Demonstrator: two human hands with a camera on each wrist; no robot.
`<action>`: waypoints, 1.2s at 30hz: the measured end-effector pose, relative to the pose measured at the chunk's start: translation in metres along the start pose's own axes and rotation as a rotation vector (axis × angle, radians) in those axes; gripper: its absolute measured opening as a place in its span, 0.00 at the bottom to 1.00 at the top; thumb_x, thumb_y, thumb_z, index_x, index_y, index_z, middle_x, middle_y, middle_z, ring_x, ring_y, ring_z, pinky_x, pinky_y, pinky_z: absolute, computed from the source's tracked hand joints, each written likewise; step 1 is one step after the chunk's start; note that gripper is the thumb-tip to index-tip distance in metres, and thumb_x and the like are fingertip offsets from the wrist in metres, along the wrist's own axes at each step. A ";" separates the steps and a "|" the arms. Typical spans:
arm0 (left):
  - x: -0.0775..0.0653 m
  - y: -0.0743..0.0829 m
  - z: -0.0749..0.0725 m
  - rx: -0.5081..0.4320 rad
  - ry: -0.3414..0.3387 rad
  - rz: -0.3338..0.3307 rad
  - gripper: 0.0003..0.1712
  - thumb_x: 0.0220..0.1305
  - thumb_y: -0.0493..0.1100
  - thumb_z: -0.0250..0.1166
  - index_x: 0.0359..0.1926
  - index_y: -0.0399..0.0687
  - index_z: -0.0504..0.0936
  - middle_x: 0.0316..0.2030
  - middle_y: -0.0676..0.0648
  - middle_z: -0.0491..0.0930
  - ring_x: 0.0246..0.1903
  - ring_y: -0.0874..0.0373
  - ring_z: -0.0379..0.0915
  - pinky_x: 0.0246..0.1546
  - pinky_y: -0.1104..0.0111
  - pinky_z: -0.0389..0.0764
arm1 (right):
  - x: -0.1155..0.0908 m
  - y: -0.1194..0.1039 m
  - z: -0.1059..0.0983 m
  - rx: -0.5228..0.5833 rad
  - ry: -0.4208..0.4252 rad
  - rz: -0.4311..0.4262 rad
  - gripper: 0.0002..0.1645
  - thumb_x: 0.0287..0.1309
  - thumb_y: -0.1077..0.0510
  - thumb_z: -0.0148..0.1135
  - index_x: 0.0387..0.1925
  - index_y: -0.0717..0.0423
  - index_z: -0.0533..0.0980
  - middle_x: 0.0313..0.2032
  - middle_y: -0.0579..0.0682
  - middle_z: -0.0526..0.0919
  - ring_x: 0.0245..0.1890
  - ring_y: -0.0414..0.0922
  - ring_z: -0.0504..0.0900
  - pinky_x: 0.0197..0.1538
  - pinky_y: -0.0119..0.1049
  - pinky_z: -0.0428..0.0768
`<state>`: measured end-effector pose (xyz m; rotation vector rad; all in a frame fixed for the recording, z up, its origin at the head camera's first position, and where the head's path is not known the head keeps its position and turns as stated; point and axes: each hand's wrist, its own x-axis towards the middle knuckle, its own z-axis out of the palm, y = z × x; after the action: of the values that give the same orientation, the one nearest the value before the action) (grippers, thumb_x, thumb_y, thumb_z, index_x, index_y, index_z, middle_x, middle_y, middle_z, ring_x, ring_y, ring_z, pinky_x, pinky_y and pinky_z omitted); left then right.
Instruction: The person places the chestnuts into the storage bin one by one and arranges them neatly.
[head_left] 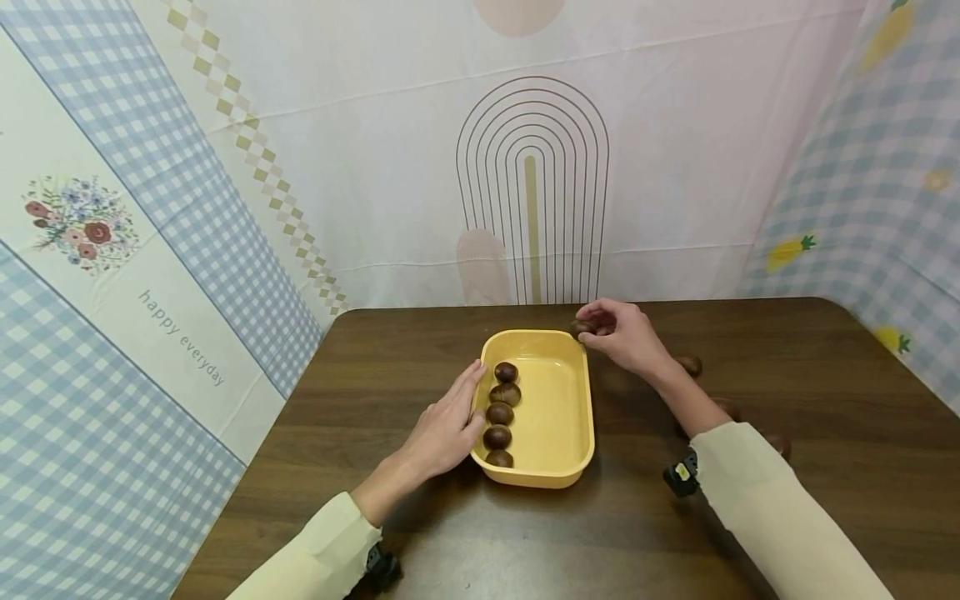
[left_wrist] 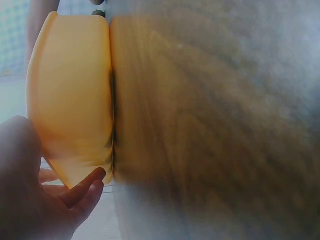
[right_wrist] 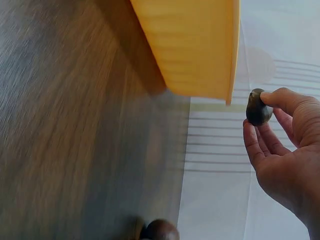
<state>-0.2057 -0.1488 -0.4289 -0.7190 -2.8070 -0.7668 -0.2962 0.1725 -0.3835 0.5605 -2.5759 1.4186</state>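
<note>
My right hand [head_left: 618,337] pinches a dark brown chestnut [right_wrist: 258,107] between thumb and fingertips, near the far right corner of a yellow tray [head_left: 590,408]. In the right wrist view the chestnut is up beside the tray's rim. Along the tray's left side lies my left hand [head_left: 446,425], fingers stretched out against the outer wall and thumb over the rim. Inside the tray, several chestnuts [head_left: 499,413] form a line down the left wall; the tray floor [head_left: 547,408] shows yellow to their right.
Several more chestnuts [head_left: 688,364] lie on the brown wooden table [head_left: 637,517] at the right, partly covered by the right forearm and sleeve [head_left: 757,475]. A patterned cloth [head_left: 405,167] hangs behind the table's far edge.
</note>
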 end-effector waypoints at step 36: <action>0.001 -0.002 0.000 0.004 -0.033 -0.021 0.39 0.76 0.43 0.53 0.84 0.46 0.57 0.84 0.47 0.53 0.76 0.51 0.62 0.65 0.44 0.74 | 0.027 -0.015 0.077 -0.064 -0.097 0.016 0.14 0.58 0.70 0.74 0.46 0.62 0.84 0.43 0.59 0.89 0.43 0.53 0.86 0.49 0.47 0.83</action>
<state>-0.2080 -0.1503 -0.4292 -0.7086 -2.8491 -0.7602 -0.3113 0.0940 -0.4054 0.6155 -2.6961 1.3403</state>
